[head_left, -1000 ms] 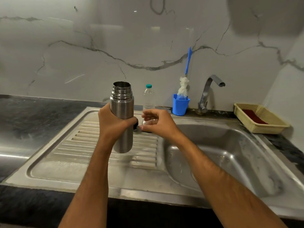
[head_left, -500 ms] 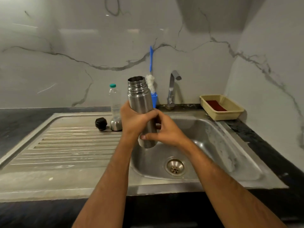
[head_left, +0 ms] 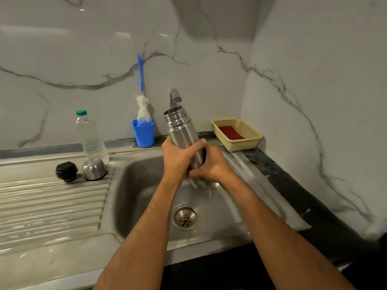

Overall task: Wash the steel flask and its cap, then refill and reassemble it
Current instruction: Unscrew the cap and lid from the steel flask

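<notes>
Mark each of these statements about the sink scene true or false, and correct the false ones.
1. Both hands grip the steel flask over the sink basin. True.
2. The flask's mouth is capped. False: it is open, threads bare.
3. The black stopper lies on the drainboard beside the steel cup cap. True.
4. The bottle brush lies in the basin. False: it stands in the blue cup.
5. The yellow basket holds a red pad. True.
</notes>
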